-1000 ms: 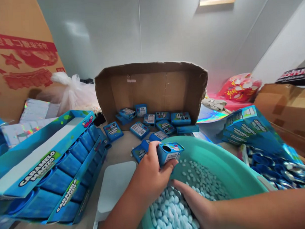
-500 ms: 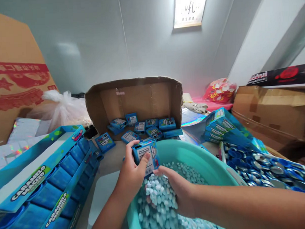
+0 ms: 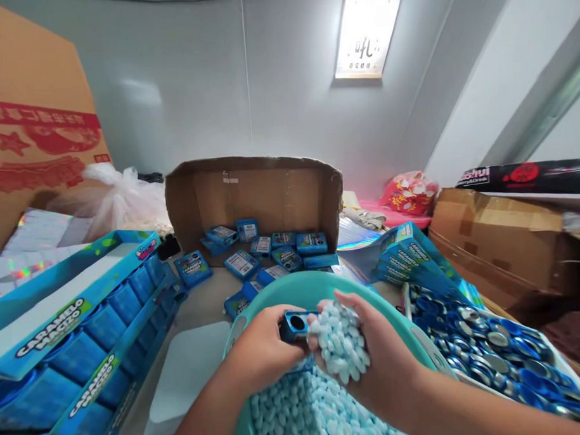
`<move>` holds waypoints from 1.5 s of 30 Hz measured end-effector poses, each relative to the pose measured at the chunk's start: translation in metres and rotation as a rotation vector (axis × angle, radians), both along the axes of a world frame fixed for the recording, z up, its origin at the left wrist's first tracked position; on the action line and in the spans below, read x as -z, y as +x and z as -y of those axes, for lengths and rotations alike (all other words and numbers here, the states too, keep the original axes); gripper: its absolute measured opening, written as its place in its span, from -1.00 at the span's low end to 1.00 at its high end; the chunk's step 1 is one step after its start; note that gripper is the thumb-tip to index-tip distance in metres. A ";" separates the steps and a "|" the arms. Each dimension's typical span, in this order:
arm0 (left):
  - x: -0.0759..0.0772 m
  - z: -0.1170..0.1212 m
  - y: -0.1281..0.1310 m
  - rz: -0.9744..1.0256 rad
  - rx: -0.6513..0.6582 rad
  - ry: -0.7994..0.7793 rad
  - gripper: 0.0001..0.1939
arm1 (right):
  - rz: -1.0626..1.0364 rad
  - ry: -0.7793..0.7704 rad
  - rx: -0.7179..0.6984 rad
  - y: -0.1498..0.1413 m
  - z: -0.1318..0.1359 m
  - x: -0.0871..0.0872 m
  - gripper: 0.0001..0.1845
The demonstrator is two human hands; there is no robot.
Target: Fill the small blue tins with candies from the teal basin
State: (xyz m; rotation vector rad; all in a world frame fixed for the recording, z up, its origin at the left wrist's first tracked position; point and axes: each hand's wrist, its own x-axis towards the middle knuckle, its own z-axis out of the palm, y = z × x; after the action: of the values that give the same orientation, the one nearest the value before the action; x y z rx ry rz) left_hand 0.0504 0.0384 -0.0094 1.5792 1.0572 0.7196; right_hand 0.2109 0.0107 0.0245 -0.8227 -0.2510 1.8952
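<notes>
My left hand (image 3: 263,348) grips a small blue candy box (image 3: 294,325) over a teal basin (image 3: 321,285), its round hole facing up toward me. My right hand (image 3: 371,351) is cupped around a heap of pale blue candies (image 3: 339,342) and held right against the box's hole. The basin below both hands is full of the same pale blue candies (image 3: 301,410). More small blue boxes (image 3: 267,250) lie scattered in and before an open cardboard box (image 3: 253,187) behind the basin.
A blue display carton (image 3: 79,326) marked CARAMELO MACIZO holds rows of boxes at left. A tray of blue and silver round caps (image 3: 485,344) sits at right, beside flat blue cartons (image 3: 410,254). Large cardboard boxes (image 3: 500,235) and a plastic bag (image 3: 113,198) stand behind.
My right hand came up out of the basin with a handful of candies and met the box. My left hand turned the box so its hole faces up.
</notes>
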 end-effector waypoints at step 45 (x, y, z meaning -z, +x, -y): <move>-0.007 0.007 -0.001 -0.022 0.062 0.099 -0.51 | 0.166 0.380 0.086 -0.025 -0.041 0.002 -0.76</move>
State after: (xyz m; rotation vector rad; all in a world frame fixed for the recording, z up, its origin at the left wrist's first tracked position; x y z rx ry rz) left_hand 0.0493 0.0311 -0.0021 1.7002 0.9968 0.7230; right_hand 0.1863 0.0518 0.0229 -0.7171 -0.6473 1.6309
